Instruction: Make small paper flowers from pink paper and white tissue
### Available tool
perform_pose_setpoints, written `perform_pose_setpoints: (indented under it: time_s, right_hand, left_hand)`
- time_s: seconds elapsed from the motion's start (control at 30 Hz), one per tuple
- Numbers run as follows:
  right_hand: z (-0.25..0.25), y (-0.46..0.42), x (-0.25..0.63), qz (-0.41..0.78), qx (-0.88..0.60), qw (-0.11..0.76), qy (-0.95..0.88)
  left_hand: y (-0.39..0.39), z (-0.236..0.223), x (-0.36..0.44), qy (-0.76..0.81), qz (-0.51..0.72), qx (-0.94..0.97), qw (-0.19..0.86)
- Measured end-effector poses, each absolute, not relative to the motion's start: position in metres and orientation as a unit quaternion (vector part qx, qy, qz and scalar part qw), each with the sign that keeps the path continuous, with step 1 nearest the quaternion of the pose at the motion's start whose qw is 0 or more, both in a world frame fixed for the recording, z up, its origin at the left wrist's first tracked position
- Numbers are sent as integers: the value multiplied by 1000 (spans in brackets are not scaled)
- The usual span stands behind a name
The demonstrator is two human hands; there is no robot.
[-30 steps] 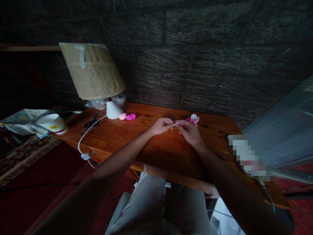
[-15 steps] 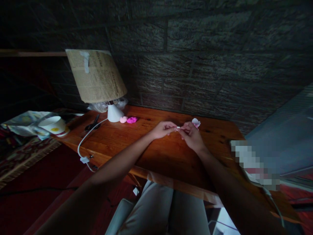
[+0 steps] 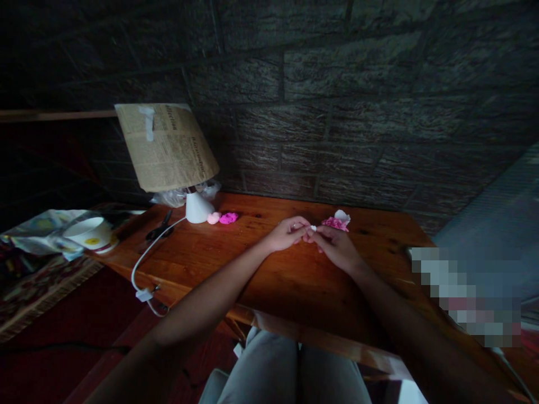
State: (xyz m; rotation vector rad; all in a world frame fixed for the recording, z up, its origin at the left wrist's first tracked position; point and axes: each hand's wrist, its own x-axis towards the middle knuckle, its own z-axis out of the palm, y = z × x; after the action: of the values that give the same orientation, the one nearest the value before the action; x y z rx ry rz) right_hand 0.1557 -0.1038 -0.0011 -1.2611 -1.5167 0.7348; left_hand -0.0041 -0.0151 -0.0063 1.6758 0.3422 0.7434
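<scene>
Over the wooden table, my left hand (image 3: 287, 234) and my right hand (image 3: 338, 247) meet fingertip to fingertip. Pinched between them is a small white piece (image 3: 313, 228), too small to tell its material. Just behind my right hand lies a ruffled pink clump (image 3: 334, 224), with a white petal-like piece (image 3: 342, 215) standing at its back. Farther left, beside the lamp's foot, a pale pink lump (image 3: 214, 217) touches a bright magenta lump (image 3: 229, 218).
A table lamp (image 3: 168, 148) with a newsprint shade stands at the back left, its white cord (image 3: 135, 264) hanging over the front edge. Black scissors (image 3: 160, 230) and a white paper cup (image 3: 90, 233) are left of it. A blurred-out object (image 3: 463, 297) occupies the right end. A stone wall backs the table.
My right hand has shifted slightly, uncovering more of the pink clump behind it. Both hands still pinch the white piece. The whole view has tilted up a little.
</scene>
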Motion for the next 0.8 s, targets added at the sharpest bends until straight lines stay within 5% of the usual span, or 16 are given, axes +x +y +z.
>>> perform_pose_setpoints:
  time_s: [0.8]
  right_hand:
    - [-1,-103,162,298,-543,434,-654]
  left_hand:
    - [-10,-4,-1,150,337,732,572]
